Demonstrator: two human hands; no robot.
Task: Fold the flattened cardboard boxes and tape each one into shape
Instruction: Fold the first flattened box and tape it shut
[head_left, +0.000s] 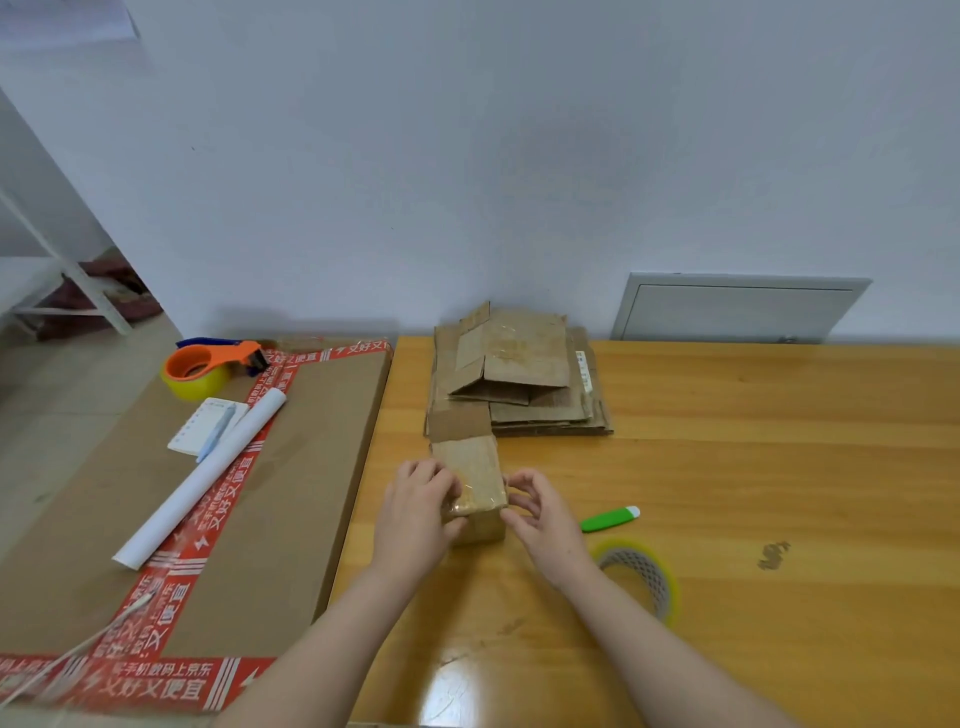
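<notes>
A small folded cardboard box (470, 475) stands on the wooden table (727, 467), with clear tape across its near end. My left hand (415, 512) grips the box's left side, thumb over the taped edge. My right hand (540, 519) touches the box's right near corner with curled fingers pinching at the tape. Behind the box lies a stack of flattened cardboard boxes (519, 379). A roll of clear tape (641, 574) lies on the table right of my right forearm.
A green utility knife (608, 519) lies right of my right hand. A large flat carton (311, 467) with red tape on the left holds an orange tape dispenser (208, 366), a notepad with pen (208, 426) and a white paper roll (200, 480).
</notes>
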